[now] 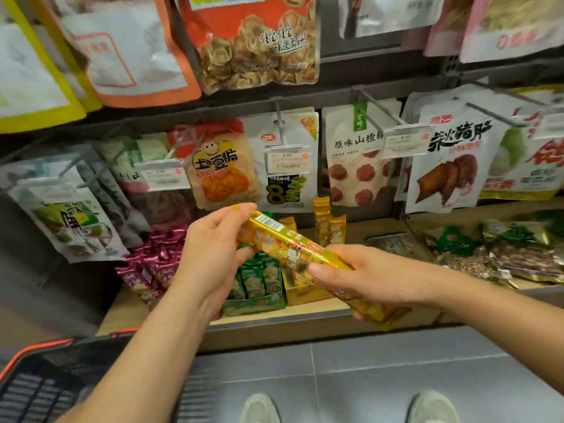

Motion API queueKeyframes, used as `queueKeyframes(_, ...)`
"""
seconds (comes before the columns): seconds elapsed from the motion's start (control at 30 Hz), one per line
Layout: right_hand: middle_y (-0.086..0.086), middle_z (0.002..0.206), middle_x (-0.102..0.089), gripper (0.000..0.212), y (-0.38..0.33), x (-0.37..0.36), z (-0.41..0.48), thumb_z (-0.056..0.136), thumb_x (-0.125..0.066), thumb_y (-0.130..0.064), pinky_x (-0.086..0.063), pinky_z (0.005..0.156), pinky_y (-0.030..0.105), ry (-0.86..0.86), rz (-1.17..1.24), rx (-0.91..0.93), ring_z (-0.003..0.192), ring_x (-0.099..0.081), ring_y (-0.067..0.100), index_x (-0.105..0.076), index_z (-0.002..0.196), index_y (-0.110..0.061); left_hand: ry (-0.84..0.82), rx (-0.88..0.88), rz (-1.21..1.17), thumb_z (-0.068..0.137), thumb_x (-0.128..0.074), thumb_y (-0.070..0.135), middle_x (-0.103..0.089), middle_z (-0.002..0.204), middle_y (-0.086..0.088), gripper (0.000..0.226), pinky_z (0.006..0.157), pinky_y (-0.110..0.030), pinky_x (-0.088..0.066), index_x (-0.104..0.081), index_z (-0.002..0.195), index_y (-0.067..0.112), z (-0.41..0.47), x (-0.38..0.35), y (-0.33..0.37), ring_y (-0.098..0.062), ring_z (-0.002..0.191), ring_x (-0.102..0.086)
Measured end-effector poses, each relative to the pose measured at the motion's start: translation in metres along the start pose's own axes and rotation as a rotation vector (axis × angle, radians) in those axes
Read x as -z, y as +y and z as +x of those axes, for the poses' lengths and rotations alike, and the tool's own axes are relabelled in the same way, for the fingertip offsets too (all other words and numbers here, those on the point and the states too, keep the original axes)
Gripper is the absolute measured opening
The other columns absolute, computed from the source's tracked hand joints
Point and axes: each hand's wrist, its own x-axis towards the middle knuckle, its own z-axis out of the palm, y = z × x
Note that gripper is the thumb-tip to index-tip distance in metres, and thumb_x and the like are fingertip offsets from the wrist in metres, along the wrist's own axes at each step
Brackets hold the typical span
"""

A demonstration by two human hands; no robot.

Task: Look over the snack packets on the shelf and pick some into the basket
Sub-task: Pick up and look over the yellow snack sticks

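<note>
Both hands grip one long gold packet (287, 242), held slantwise between them above the shelf edge. The left hand (213, 251) curls its fingers round the upper end, where a barcode shows. The right hand (366, 276) holds the lower part, thumb pressed on top and fingers wrapped beneath; the packet's tail sticks out below that hand.

Just behind and under the hands, on the shelf (320, 312), stand a green box (256, 297) of green packs and, touching it on the right, a yellow box (302, 293). Beyond the left hand, to its left, lies a heap of pink packets (158, 261). Behind the held packet a few gold packs (328, 224) stand upright. Past the right hand lie clear bags (503, 254) of nuts.

Above the hands packets hang on hooks, among them an orange one (221, 166) marked SPICY, with price tags (287, 158) in front.

Below the left forearm sits the basket (39, 346), black with an orange rim. Beneath both arms, two shoes (259, 407) stand on grey tiles.
</note>
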Motion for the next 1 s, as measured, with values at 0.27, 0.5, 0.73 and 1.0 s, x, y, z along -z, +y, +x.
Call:
queueKeyframes(0.27, 0.005, 0.078, -0.059, 0.064, -0.015, 0.004, -0.038, 0.076, -0.05, -0.074, -0.053, 0.058, 0.035, 0.045, 0.129, -0.02, 0.06, -0.06, 0.019, -0.058, 0.11, -0.021, -0.133, 0.063, -0.218, 0.085, -0.062, 0.024, -0.074, 0.083, -0.009, 0.024, 0.066, -0.027, -0.057, -0.079, 0.082, 0.008, -0.007, 0.0, 0.007, -0.017, 0.079, -0.071)
queueKeyframes(0.5, 0.006, 0.078, -0.057, 0.069, -0.009, 0.013, -0.039, 0.073, -0.063, -0.071, -0.051, 0.051, 0.027, -0.167, 0.288, -0.125, 0.057, -0.058, 0.019, -0.056, 0.117, -0.019, -0.019, -0.218, 0.215, 0.093, -0.058, 0.027, -0.069, 0.064, 0.005, 0.03, 0.054, -0.02, -0.051, -0.077, 0.07, 0.028, -0.008, 0.005, -0.001, -0.005, 0.06, -0.062)
queueKeyframes(0.73, -0.008, 0.066, -0.055, 0.05, -0.004, 0.0, -0.031, 0.079, -0.059, -0.067, -0.045, 0.047, 0.019, 0.04, 0.125, -0.013, 0.051, -0.053, 0.006, -0.06, 0.103, -0.023, -0.015, -0.268, 0.334, 0.096, -0.056, 0.032, -0.064, 0.066, 0.007, 0.029, 0.065, -0.03, -0.051, -0.072, 0.074, 0.022, 0.0, 0.006, -0.004, -0.009, 0.069, -0.059)
queueKeyframes(1.0, -0.015, 0.086, -0.051, 0.046, 0.009, -0.027, -0.022, 0.075, -0.042, -0.08, -0.045, 0.061, 0.032, 0.403, -0.497, 0.118, 0.073, -0.052, 0.003, -0.04, 0.101, -0.042, -0.071, -0.206, 0.154, 0.076, -0.075, 0.043, -0.073, 0.075, 0.001, 0.021, 0.069, -0.024, -0.055, -0.078, 0.076, 0.023, -0.004, 0.011, 0.0, -0.009, 0.074, -0.067)
